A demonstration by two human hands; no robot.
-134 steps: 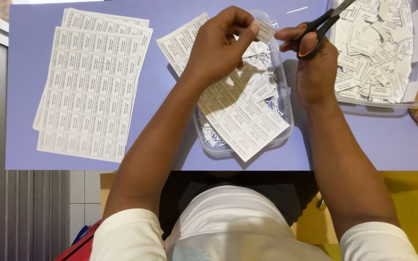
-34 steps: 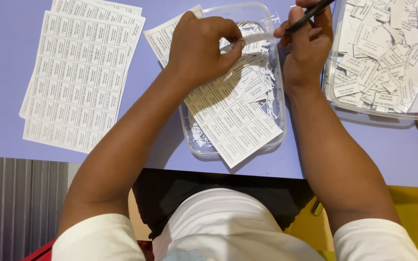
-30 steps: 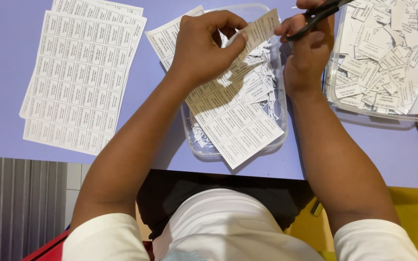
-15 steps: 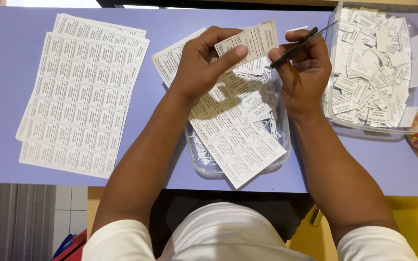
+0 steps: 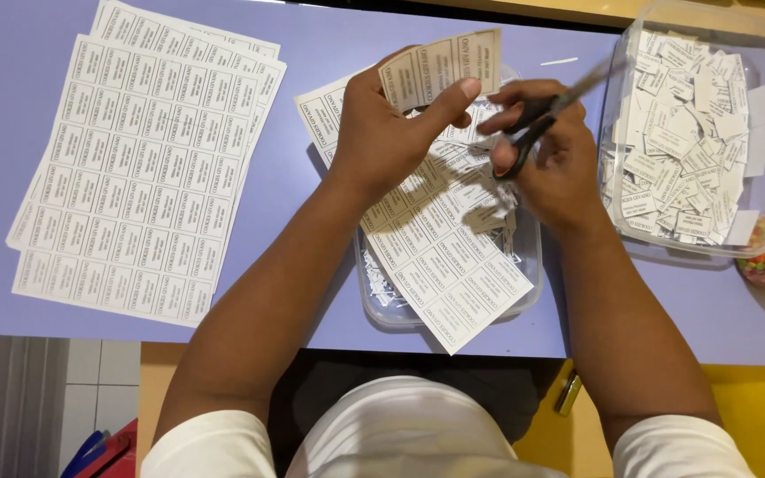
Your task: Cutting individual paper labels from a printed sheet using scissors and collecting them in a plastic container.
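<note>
Since half a second ago the scissors (image 5: 546, 119) have swung toward the strip (image 5: 443, 64). Left hand (image 5: 391, 133) pinches that strip; right hand (image 5: 546, 155) clenches the scissors beside it. Cut labels (image 5: 679, 133) fill the tub right of the grip; uncut sheets (image 5: 135, 168) remain left.

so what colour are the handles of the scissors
Black, seen in the head view: the scissors are in the right hand, with dark handle loops around the fingers.
</note>
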